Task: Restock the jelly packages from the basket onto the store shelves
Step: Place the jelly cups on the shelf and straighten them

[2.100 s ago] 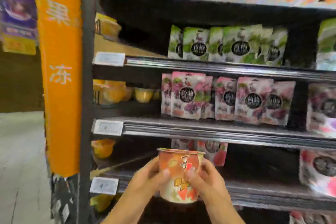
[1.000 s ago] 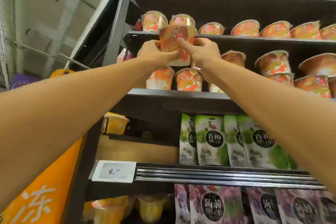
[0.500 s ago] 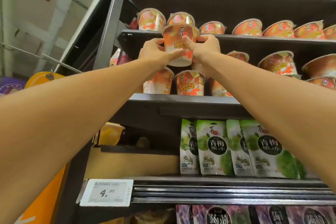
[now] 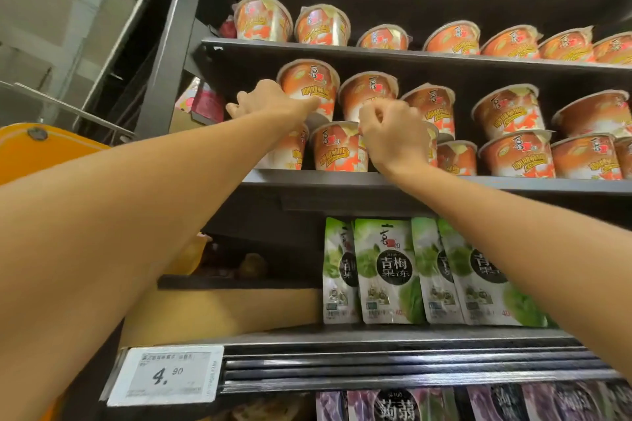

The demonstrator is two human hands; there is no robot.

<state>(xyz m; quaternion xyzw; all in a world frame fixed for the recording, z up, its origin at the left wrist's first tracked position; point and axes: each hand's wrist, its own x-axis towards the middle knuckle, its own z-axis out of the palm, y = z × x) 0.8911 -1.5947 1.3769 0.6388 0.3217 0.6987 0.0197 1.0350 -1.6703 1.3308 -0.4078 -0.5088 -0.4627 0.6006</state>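
Jelly cup [image 4: 307,82], orange, round, plastic with a pale rim, sits tilted a little toward the viewer. It is in the upper layer of a two-layer stack, at the stack's left end. Its base is hidden behind the left hand [image 4: 270,104], so what it rests on cannot be fully made out.

That hand overlaps the cup's lower left wall, with the back of the hand to the camera. Its fingers [image 4: 234,109] stretch leftward away from the cup and are not wrapped round it. Whether the thumb touches the cup is hard to tell.

Right hand [image 4: 393,137] is just right of and below the cup, fingers curled into a loose fist. Nothing shows in them, and the palm side is hidden. It covers parts of several matching cups.

- **Just right of the cup:** a second upper-layer orange cup [image 4: 367,89].
- **Directly below the cup:** a lower-layer orange cup [image 4: 337,150] on a dark grey metal shelf board [image 4: 513,183].
- **Above the cup:** another row of the same cups [image 4: 263,19], cut off at the right edge.
- **Well below the cup:** green stand-up jelly pouches [image 4: 386,270], partly hidden by the right forearm.
- **Farther below and left of the cup:** a white price tag [image 4: 167,374] reading 4.90, its small print unreadable.
- **Lowest below the cup:** purple pouches [image 4: 393,407], cut off by the bottom edge.
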